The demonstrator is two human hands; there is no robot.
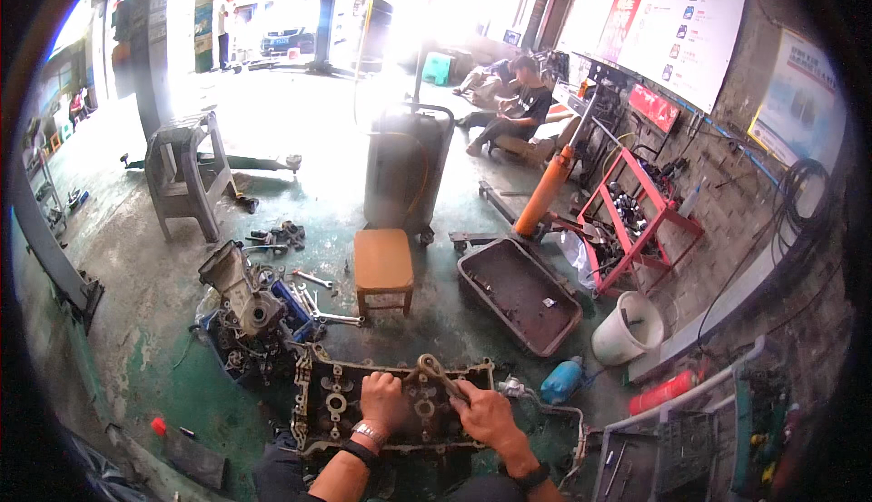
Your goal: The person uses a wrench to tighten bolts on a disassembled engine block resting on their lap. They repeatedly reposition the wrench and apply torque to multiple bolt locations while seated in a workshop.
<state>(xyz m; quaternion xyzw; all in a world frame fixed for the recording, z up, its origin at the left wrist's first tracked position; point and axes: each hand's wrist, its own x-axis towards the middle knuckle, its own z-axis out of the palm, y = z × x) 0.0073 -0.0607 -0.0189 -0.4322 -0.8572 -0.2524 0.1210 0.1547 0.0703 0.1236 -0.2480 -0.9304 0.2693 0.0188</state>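
Evidently clamped on a ring-ended metal tool (432, 367) with the right hand (488, 418), part of the handle hidden in the grip; ring end over the engine casting (336, 404), contact there unclear. Apart from the right, also over the casting, with the left hand (383, 400) curled; unable to tell whether closed on a part or merely resting. Near edge of the casting partly covered by the left forearm (341, 475).

Left of the casting, a partly dismantled engine assembly (250, 307), inner parts hard to separate. Beyond the casting, loose wrenches (313, 300) and a wooden stool (382, 261). Right of the casting, a blue bottle (561, 381), then a white bucket (627, 329), contents mostly hidden. Far beyond the casting, a seated person (522, 107), near a doorway washed out by glare.
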